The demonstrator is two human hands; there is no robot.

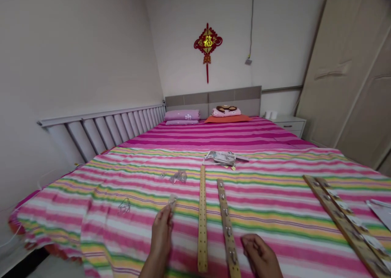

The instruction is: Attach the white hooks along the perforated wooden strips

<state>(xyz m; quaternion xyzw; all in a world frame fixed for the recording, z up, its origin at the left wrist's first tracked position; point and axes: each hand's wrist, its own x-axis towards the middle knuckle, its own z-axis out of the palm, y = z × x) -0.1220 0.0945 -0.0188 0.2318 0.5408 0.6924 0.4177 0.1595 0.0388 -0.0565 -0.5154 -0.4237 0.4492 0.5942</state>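
Note:
My left hand pinches a small clear plastic bag just above the striped cover. Two narrow wooden strips lie lengthwise between my hands. The left one is a pale strip with rows of holes. Beside it lies a strip with metal hooks along its length. My right hand hovers right of the hooked strip, apart from it, its fingers curled together; whatever they hold, if anything, is hidden. Another clear plastic bag rests on the cover beyond my left hand.
A pile of packaged items lies past the strips. To the right are a longer wooden hook board and a white packet. Crumpled clear plastic sits at left. A striped cover spreads over the bed, with folded bedding at the headboard.

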